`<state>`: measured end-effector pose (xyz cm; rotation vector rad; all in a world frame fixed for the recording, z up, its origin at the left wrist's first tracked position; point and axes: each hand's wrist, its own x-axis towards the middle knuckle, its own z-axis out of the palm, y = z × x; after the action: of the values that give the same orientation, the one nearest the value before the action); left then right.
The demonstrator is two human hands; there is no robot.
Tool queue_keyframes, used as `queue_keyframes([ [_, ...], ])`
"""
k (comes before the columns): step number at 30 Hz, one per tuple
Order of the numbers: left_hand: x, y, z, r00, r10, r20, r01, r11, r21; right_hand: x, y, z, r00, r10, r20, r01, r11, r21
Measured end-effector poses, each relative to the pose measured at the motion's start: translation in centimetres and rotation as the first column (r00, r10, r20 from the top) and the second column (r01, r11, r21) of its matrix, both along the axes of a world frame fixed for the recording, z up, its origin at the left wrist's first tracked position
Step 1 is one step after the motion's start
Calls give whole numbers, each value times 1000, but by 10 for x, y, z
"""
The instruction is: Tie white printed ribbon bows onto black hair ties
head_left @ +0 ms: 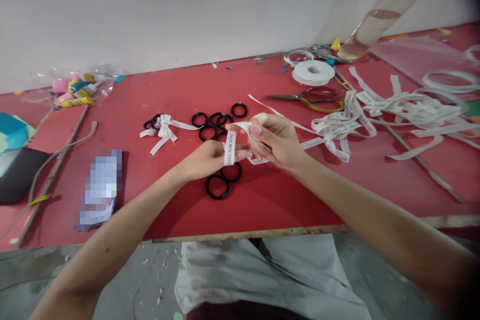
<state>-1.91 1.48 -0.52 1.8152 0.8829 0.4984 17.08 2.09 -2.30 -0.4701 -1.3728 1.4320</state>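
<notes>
My left hand (205, 159) and my right hand (278, 141) meet over the middle of the red table (262, 200). Both are closed on a white printed ribbon (230, 148), which loops between my fingers and trails off to the right. Under my hands lie two black rings (217, 186). Several more black rings (210, 120) lie just beyond, and one at the left has a white ribbon bow (164, 130) tied on it.
A heap of cut ribbon strips (375, 110), scissors (315, 97) and a ribbon roll (313, 72) lie at the right. A clear tube (378, 15) leans against the wall. At the left are a phone (100, 187), a cable (60, 152) and a bag of coloured items (77, 91).
</notes>
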Motion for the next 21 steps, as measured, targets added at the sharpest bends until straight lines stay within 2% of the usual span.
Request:
queue_keyframes([
  [2,0,-1,1,998,-34,44,39,993,-113,0,-1,1,1000,-19,-14,19,1000,-8],
  [5,0,-2,1,990,-43,132,81,953,-293,-1,-2,2,996,-88,-17,88,996,-20],
  [9,0,-3,-1,983,-27,184,95,923,-372,-1,-4,2,990,-137,-19,137,991,-2],
  [14,-1,-2,0,987,-86,136,128,934,-333,-1,-2,0,993,-113,-36,113,994,-7],
  [18,-2,-3,8,989,-145,27,148,972,-180,-2,1,-3,994,-104,34,105,994,-29],
  [21,-2,-3,12,984,-168,64,172,984,-50,-3,0,-3,994,-62,88,65,997,-36],
])
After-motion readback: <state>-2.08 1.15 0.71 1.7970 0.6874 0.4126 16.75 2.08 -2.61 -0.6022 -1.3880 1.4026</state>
